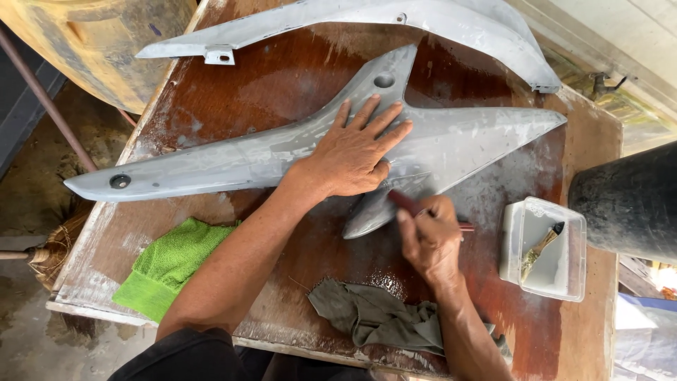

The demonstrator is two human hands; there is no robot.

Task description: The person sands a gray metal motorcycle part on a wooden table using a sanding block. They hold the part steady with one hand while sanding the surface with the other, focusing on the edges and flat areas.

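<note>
Meanwhile, the left hand (356,152) lay flat, fingers apart, on the grey panel (458,141); the right hand (430,236), fingers clamped, gripped a dark-red tool (405,202).

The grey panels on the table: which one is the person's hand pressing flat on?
The near, star-shaped grey panel in the table's middle. The left hand lies flat on it. The other, long curved grey panel lies untouched at the far edge.

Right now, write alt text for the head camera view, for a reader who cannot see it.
A person's left hand presses flat on a long grey pointed panel on a worn wooden table, while the right hand works a dark red-handled tool against its lower fin. Nearby lie a green cloth, a grey rag and a plastic tub.
</note>
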